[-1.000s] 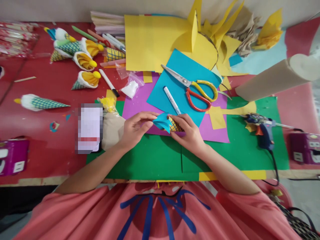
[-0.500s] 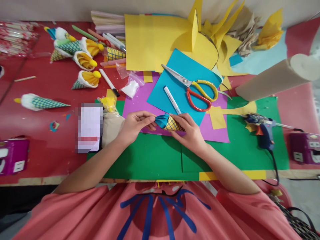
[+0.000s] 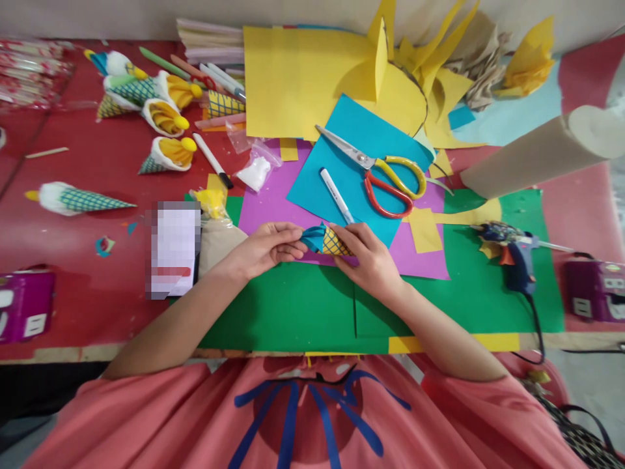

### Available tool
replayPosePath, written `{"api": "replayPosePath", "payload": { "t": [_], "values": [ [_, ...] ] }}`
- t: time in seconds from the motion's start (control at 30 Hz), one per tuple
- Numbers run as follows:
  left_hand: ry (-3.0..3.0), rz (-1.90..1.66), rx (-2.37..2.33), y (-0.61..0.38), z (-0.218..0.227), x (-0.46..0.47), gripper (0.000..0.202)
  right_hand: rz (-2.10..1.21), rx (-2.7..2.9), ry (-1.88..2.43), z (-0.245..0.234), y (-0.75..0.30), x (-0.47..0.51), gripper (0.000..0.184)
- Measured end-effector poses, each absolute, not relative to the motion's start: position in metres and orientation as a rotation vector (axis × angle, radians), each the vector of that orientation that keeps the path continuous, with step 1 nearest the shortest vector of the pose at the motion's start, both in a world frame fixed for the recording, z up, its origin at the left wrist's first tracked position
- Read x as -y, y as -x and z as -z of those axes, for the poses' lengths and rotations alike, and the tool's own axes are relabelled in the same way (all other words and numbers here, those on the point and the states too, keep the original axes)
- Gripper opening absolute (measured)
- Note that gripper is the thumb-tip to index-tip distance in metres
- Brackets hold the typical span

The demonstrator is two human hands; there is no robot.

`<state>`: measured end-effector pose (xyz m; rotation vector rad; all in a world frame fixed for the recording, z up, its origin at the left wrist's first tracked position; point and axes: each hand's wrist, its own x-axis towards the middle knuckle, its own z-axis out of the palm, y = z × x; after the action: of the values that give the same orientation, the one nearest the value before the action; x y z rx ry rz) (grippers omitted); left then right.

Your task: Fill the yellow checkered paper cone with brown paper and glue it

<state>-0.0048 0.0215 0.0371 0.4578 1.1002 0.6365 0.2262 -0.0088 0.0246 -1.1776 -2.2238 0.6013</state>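
Note:
Between my hands is a small paper ice cream cone [image 3: 333,241], yellow with a dark crisscross grid. Pleated blue paper [image 3: 312,238] sticks out of its wide end, toward the left. My right hand [image 3: 372,257] is wrapped round the cone and covers its tip. With thumb and fingers, my left hand [image 3: 270,247] pinches the outer end of the blue paper. Just beyond the hands, a white marker [image 3: 336,194] and large scissors [image 3: 374,167] with red and yellow handles lie on a blue sheet [image 3: 319,172].
Several paper cones [image 3: 168,155] lie at the left, near a phone [image 3: 174,247] with a blurred screen. A glue gun [image 3: 520,260] rests at the right on green sheets [image 3: 293,312]. Behind it leans a thick paper roll [image 3: 532,153]; yellow card [image 3: 297,85] fills the back.
The blue paper is turned and twisted a little in my left fingers, its pleats facing differently. Both hands stay in nearly the same place, with the cone shifted slightly left.

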Motion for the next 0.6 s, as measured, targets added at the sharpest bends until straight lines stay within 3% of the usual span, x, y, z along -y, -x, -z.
{"api": "replayPosePath", "payload": {
  "t": [0.17, 0.4, 0.6],
  "values": [
    [-0.505, -0.671, -1.12, 0.0093, -0.0336, -0.0225, 0.021, -0.554, 2.249, 1.16, -0.0241, -0.2252, 0.0091, 0.047],
    [-0.622, -0.693, -1.151, 0.0087, -0.0377, -0.0223, 0.035, -0.496, 2.273, 1.104, -0.0236, -0.2242, 0.0101, 0.047],
    [-0.812, -0.745, -1.191, 0.0117, -0.0365, -0.0237, 0.032, -0.648, 2.221, 1.021, -0.0271, -0.2264, 0.0071, 0.048]
  ]
}}
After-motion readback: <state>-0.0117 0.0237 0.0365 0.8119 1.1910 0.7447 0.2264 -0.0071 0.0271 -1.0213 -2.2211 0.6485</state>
